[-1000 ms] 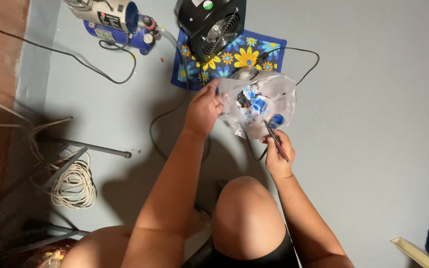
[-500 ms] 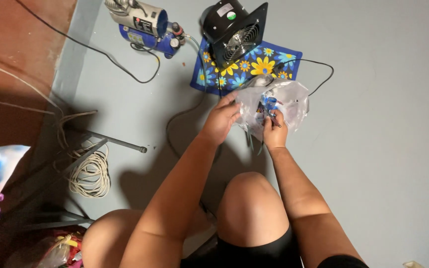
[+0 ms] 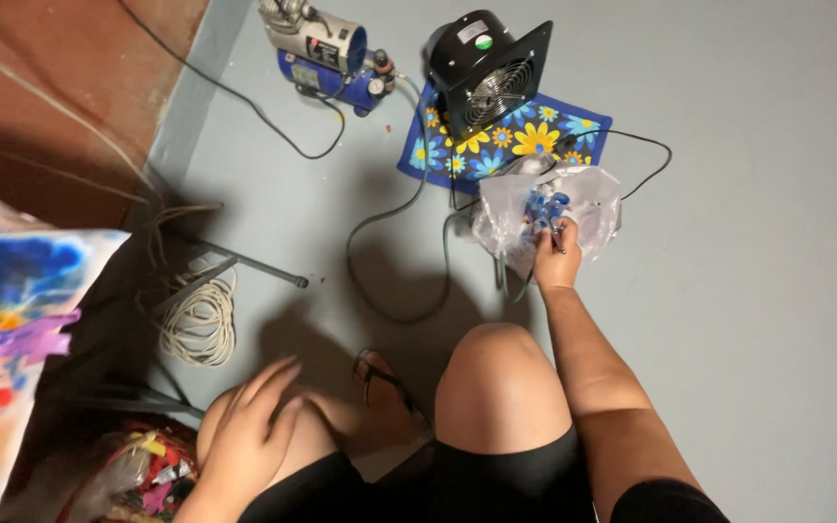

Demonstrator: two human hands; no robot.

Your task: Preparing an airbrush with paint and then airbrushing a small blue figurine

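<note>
In the head view, the right hand reaches into a clear bag on the grey floor, fingers pinched on a thin tool among blue bits. The bag lies at the edge of a flowered mat that bears a black fan. The left hand rests spread and empty on the left knee. A blue compressor stands beside the fan.

Grey floor, reddish-brown strip at left, perhaps a wall, dim shadow beside it
</note>
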